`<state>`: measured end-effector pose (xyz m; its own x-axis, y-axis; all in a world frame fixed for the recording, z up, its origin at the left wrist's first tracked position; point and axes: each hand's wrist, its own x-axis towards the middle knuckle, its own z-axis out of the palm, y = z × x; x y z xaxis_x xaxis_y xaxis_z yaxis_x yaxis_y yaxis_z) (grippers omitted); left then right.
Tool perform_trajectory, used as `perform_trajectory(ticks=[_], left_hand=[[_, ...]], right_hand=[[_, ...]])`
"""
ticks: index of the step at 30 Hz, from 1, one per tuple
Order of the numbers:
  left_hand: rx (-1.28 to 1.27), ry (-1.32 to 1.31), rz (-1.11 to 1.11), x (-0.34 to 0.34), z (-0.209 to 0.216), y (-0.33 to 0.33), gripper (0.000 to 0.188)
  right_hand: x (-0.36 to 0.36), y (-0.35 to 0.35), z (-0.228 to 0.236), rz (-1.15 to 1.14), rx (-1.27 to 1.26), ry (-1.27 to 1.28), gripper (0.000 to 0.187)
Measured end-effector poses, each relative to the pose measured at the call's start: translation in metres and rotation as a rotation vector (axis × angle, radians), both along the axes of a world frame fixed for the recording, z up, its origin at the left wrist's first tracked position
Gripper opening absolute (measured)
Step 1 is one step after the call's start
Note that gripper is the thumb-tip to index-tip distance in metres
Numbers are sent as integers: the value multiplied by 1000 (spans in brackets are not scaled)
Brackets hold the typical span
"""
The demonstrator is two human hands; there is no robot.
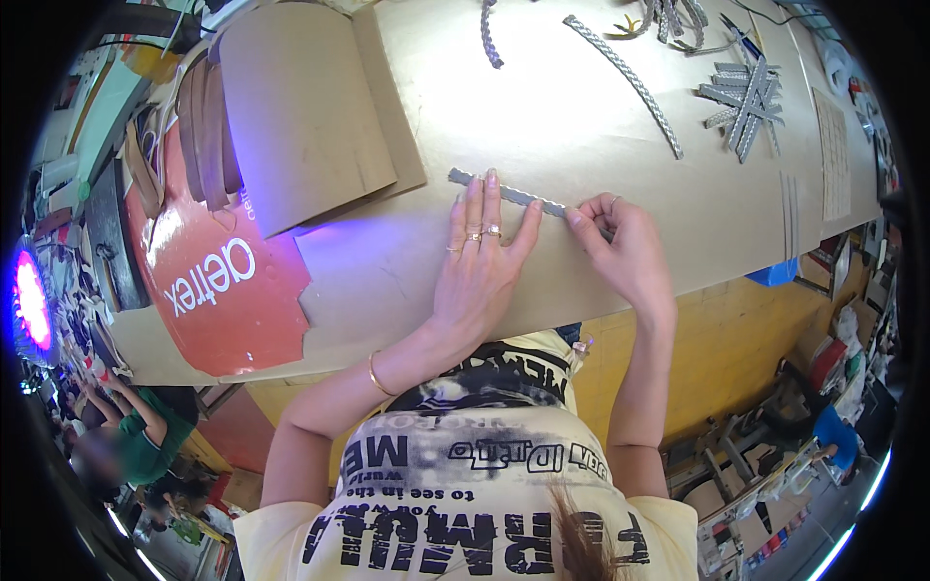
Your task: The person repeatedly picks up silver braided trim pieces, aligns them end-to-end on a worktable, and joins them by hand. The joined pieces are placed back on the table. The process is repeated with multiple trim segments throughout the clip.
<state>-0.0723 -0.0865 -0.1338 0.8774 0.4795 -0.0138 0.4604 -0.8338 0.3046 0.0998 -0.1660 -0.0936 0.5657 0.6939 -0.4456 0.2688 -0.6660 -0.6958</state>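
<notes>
A narrow grey strip with a pale braided edge (523, 198) lies slantwise on the table in front of me. My left hand (484, 254) rests over it with fingers stretched out, pressing it against the surface; the strip's left end shows beyond the fingertips. At the strip's right end, my right hand (625, 247) pinches it between thumb and forefinger. The other right-hand fingers are curled in, and part of that end is hidden by them.
A longer braided strip (630, 85) lies farther back, near a pile of grey strips (746, 102). To the left stand a folded brown cardboard sheet (300, 107), a torn red sheet (213, 290) and brown straps (203, 136). Thin rods (790, 213) lie at right.
</notes>
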Motion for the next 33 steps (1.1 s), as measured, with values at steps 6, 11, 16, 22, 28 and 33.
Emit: perform_trajectory(ticks=[6, 11, 16, 22, 28, 33], left_hand=[[-158, -28, -70, 1, 3, 3, 66], [-164, -21, -86, 1, 3, 5, 65], [-177, 6, -88, 3, 5, 3, 68], [-101, 76, -101, 11, 6, -4, 70], [-20, 87, -132, 10, 5, -4, 71], [1, 103, -140, 11, 7, -4, 71]], right_hand=[[4, -4, -2, 13, 17, 1, 22], [6, -2, -2, 8, 6, 14, 22], [6, 0, -3, 2, -26, 6, 23], [2, -2, 0, -17, -57, -167, 25], [14, -19, 4, -106, -20, 139, 20], [18, -23, 2, -72, 41, 117, 21]])
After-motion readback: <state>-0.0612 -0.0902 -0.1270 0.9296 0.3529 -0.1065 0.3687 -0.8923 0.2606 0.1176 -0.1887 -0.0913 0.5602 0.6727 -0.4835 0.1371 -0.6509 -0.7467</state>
